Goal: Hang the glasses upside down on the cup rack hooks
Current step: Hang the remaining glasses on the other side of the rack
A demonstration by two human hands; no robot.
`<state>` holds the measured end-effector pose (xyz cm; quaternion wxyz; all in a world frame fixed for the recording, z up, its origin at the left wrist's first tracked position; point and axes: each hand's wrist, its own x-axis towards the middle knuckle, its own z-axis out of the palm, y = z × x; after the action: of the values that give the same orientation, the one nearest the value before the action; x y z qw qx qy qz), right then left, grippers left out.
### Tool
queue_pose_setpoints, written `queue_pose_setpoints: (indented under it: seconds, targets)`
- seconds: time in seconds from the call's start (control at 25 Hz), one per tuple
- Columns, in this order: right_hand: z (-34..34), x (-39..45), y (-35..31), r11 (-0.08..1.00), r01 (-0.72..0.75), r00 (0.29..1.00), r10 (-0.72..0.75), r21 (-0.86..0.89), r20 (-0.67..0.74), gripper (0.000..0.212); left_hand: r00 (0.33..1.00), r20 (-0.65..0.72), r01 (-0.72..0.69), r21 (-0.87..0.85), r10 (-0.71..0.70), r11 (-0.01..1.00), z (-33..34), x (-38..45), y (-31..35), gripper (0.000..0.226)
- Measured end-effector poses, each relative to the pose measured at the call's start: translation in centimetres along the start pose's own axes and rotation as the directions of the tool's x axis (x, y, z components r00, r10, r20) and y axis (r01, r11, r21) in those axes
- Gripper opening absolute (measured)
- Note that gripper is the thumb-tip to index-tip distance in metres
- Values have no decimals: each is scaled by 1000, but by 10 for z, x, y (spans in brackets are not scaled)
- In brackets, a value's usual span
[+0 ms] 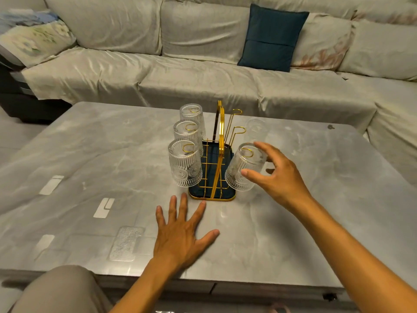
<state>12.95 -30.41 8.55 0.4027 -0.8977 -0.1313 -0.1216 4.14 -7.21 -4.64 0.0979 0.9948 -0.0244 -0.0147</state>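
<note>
Both hands are spread: left hand [182,233] flattened before the cup rack [214,172], right hand [277,175] opened beside the rack's near-right glass [244,168].

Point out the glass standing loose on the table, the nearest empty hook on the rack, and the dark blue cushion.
loose glass [256,131], head view, on its ribbed side wall.
empty hook [239,130], head view, on its gold loop.
dark blue cushion [272,37], head view, on its front face.

Grey marble-patterned table [90,154]; far behind, pale fabric-covered sofa [180,71] bearing dark teal square cushion [270,39]; floral pillow [33,41], far left.
</note>
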Motion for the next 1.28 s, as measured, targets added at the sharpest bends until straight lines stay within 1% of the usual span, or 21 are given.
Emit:
queue_pose_setpoints:
  seconds: [0.04,0.08,0.12,0.16,0.2,0.24,0.36,0.44,0.52,0.6,0.68,0.8,0.88,1.0,1.12,1.28]
  targets:
    - [-1,-10,10,995,-38,993,47,92,-104,69,1000,-4,2,1,-2,1000,0,0,0,80]
    - [-1,-19,22,979,-87,966,128,186,-223,73,1000,-11,6,1,-6,1000,0,0,0,80]
    - [1,-27,35,951,-150,920,235,272,-313,79,1000,-15,7,3,-7,1000,-1,0,-1,79]
    - [4,-31,49,914,-225,869,345,337,-355,87,1000,-14,4,8,-4,1000,0,0,0,79]
    - [7,-32,62,876,-297,829,434,381,-352,96,1000,-12,2,14,-2,1000,0,0,0,78]
    - [11,-29,75,845,-351,812,489,403,-318,103,1000,-14,4,16,-4,1000,0,0,0,78]
    - [26,-12,97,821,-406,833,514,401,-207,113,1000,-13,17,17,-16,1000,-1,0,0,78]
    - [33,-1,106,836,-428,829,515,344,-219,108,1000,-7,13,19,-13,1000,-2,-1,1,77]
    - [34,7,113,843,-443,829,514,304,-219,93,1000,-3,24,22,-24,999,-2,-1,0,76]
    - [24,12,118,858,-440,856,490,263,-167,84,1000,1,30,12,-30,999,-2,0,2,76]
    - [8,18,115,898,-393,898,421,198,-126,81,1000,4,28,16,-28,999,-3,0,2,77]
    - [-22,35,95,950,-280,945,298,138,-136,86,1000,11,26,29,-27,999,-4,0,3,76]
    - [-43,48,72,965,-240,953,256,109,-162,87,1000,8,19,29,-19,999,-3,0,3,76]
    - [-71,67,36,980,-178,960,193,89,-204,76,1000,-6,27,7,-27,1000,-1,1,2,75]
    - [-85,86,-5,996,-87,981,92,35,-173,74,1000,-8,21,11,-21,1000,1,1,1,75]
    - [-72,110,-43,985,66,982,-92,-157,-164,69,1000,-13,21,3,-21,1000,2,2,0,75]
